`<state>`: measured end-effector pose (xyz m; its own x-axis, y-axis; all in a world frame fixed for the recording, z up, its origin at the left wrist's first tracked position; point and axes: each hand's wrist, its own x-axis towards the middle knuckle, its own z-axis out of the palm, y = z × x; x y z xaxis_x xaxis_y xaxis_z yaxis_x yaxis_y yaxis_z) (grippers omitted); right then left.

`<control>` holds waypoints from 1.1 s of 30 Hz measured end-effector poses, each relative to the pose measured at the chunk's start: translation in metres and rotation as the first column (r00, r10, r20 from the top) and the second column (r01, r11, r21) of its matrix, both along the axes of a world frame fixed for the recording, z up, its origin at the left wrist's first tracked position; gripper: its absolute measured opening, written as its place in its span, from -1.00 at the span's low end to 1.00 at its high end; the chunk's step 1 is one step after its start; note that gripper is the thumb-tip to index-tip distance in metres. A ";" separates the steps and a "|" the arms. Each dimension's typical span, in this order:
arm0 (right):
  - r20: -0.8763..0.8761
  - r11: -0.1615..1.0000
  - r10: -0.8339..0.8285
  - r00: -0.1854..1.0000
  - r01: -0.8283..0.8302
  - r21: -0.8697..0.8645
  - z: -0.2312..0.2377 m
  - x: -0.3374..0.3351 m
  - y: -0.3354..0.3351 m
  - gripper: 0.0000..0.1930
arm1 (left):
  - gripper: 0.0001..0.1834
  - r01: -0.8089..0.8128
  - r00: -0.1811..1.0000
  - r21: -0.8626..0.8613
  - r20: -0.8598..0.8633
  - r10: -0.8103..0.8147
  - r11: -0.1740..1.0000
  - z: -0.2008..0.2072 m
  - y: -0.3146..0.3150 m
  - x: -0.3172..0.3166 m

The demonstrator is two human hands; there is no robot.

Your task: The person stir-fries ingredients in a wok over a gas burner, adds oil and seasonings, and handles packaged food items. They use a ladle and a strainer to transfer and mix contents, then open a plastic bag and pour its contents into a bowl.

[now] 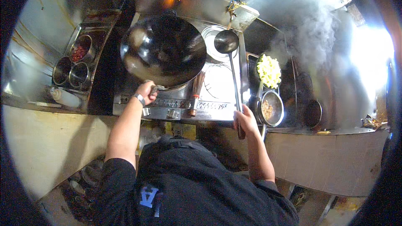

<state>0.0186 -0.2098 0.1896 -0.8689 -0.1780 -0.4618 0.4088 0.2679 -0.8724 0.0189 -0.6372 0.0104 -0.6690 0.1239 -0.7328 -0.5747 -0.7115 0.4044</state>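
Observation:
A large dark wok (pixel 161 54) sits on the stove, tilted a little toward me, with a shiny bare inner wall. My left hand (pixel 146 93) is closed around the handle at its near rim. In my right hand (pixel 246 120) is the lower end of the long handle of a ladle (pixel 226 42). The ladle's dark bowl is raised at the far end, just below a tap (pixel 233 7), and partly covers a round white-rimmed vessel (pixel 209 37). Whether the ladle holds liquid I cannot tell.
Right of the stove, chopped pale-green vegetables (pixel 269 72) lie beside a round strainer (pixel 281 111) with brown bits. A brush-like tool (pixel 197 92) rests by the wok. Metal pots (pixel 79 75) and a squeeze bottle (pixel 66 97) stand left. Steam rises at right.

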 end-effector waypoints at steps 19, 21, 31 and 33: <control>0.580 0.889 -0.087 0.810 0.326 -0.322 -0.054 -0.196 0.087 -0.83 | -0.28 0.411 0.823 -0.754 0.549 0.148 0.512 -0.129 0.120 0.383; 0.396 0.941 0.035 0.918 0.103 -0.322 -0.026 -0.176 0.100 -0.82 | -0.29 0.455 0.765 -0.657 0.634 0.114 0.602 -0.136 0.153 0.430; 0.400 0.924 0.274 0.875 -0.124 -0.363 0.058 -0.093 0.100 -0.70 | -0.37 0.421 0.767 -0.556 0.640 0.045 0.717 -0.175 0.184 0.434; 0.437 0.979 0.160 0.885 -0.084 -0.187 0.051 -0.079 0.083 -0.79 | -0.39 0.403 0.778 -0.556 0.627 0.048 0.727 -0.177 0.180 0.425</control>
